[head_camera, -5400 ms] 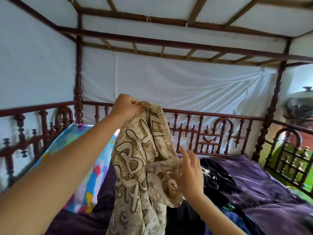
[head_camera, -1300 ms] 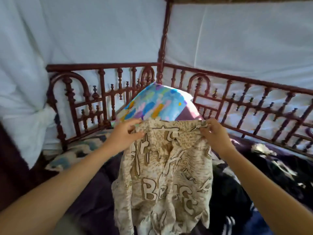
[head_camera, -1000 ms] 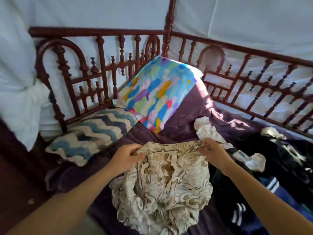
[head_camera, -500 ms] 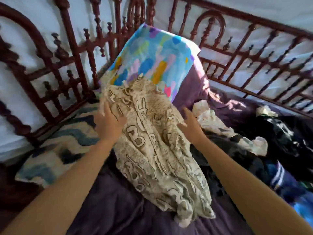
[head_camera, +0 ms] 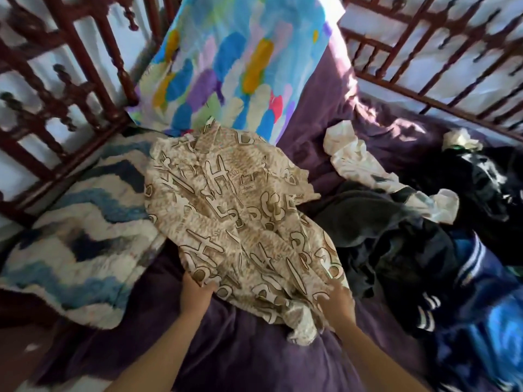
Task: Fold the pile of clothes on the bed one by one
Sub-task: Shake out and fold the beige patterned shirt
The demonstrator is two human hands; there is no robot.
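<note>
Gripping the printed shirt (head_camera: pixel 235 210), left hand (head_camera: pixel 195 292) and right hand (head_camera: pixel 336 304) clutch its hem.

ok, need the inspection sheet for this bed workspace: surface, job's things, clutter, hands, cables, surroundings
Surface: purple bedsheet, rumpled.
Job's things: beige letter-print shirt spread flat, its top edge overlapping both pillows; unfolded pile of dark and blue clothes to its right, with a white garment on it.
Clutter: zigzag pillow; multicolour pillow leaning on the rail.
Hands: left hand grips the shirt's near-left hem; right hand at the near-right hem, grip unclear.
Cables: nothing seen.
Surroundings: dark red wooden bed rail; white cloth behind it.
</note>
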